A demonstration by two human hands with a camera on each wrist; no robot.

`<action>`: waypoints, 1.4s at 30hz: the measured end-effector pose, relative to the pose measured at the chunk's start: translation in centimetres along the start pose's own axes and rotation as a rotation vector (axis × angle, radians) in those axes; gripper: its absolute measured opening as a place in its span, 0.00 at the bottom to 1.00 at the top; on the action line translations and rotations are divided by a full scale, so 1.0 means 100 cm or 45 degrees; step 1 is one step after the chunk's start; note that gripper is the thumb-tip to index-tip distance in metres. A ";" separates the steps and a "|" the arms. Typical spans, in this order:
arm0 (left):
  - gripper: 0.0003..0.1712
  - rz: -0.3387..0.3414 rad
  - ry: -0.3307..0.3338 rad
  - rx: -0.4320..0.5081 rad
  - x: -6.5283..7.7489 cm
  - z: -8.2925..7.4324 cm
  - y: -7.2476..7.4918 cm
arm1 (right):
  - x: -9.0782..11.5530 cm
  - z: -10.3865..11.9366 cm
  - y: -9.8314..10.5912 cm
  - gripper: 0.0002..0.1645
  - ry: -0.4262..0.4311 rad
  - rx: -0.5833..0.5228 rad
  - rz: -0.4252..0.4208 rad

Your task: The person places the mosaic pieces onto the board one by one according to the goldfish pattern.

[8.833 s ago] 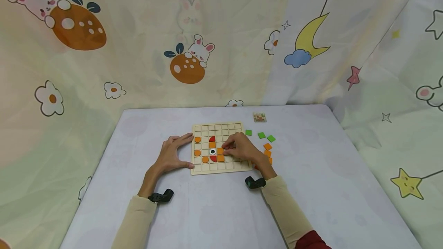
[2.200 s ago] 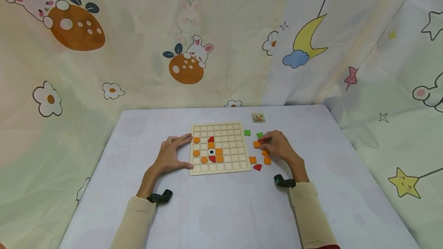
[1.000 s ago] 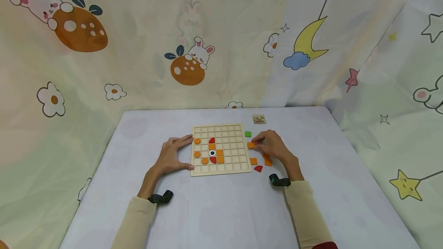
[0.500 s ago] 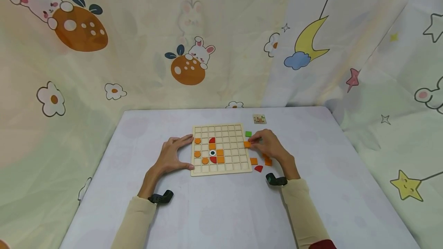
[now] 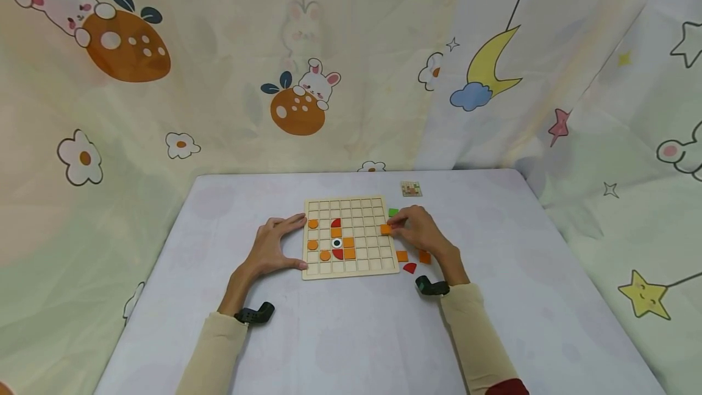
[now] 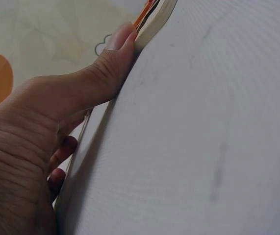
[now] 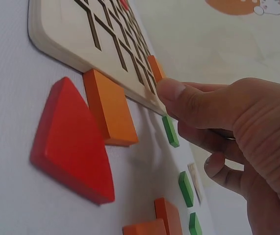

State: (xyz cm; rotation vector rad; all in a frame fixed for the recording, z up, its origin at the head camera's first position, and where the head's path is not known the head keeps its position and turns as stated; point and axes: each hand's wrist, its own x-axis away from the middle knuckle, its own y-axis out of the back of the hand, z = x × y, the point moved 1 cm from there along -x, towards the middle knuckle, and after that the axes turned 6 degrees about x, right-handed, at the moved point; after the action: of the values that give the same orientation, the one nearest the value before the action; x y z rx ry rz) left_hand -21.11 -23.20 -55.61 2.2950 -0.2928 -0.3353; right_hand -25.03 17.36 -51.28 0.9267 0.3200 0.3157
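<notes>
A pale wooden grid board point(image 5: 366, 209) lies on the table. My left hand point(image 5: 271, 247) rests against its left edge, with thumb and fingers spread apart; in the left wrist view the thumb point(image 6: 105, 68) touches the board's side. Between thumb and fingers, my right hand point(image 5: 421, 230) pinches an orange square tile point(image 5: 386, 230) over the board's right margin. In the right wrist view this tile point(image 7: 156, 68) stands tilted at the fingertips. On the board sit orange discs point(image 5: 325, 255), orange squares point(image 5: 349, 253), red quarter-circles point(image 5: 337, 254) and a black-and-white eye piece point(image 5: 337, 243).
Right of the board lie loose orange squares point(image 5: 403, 256), a red quarter-circle point(image 5: 409, 267) and green tiles point(image 7: 186, 188), some hidden behind my right hand in the head view. A small patterned card point(image 5: 411, 189) lies at the back of the table.
My right hand has moved left from the loose tiles, bringing an orange square to the board's right margin. Earlier it was over the placed pieces. My left hand stays at the board's edge.
</notes>
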 end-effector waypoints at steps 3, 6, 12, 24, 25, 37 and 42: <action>0.68 0.000 -0.003 0.001 0.000 0.000 0.000 | -0.001 0.002 -0.002 0.13 -0.009 -0.007 0.008; 0.68 0.000 -0.003 -0.003 0.000 0.000 0.001 | -0.002 0.004 -0.003 0.12 -0.009 -0.015 0.012; 0.69 0.000 0.000 -0.007 0.000 0.000 0.001 | -0.005 0.006 -0.005 0.12 0.035 -0.027 0.019; 0.68 -0.002 -0.002 -0.004 0.001 0.000 0.001 | -0.010 0.017 -0.010 0.11 0.076 -0.059 0.018; 0.68 -0.001 -0.002 -0.002 0.001 0.000 0.001 | -0.010 0.018 -0.011 0.12 0.070 -0.057 0.021; 0.68 0.000 -0.002 0.004 0.002 -0.001 0.001 | -0.014 0.027 -0.019 0.11 0.058 -0.042 0.026; 0.68 0.008 0.005 -0.004 0.000 0.000 0.001 | -0.016 0.030 -0.023 0.11 0.043 -0.030 0.037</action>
State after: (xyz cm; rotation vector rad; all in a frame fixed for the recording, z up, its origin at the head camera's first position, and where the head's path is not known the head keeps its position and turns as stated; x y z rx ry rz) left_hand -21.12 -23.25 -55.52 2.2907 -0.2972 -0.3282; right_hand -25.00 13.23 -51.31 0.9046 0.3331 0.3613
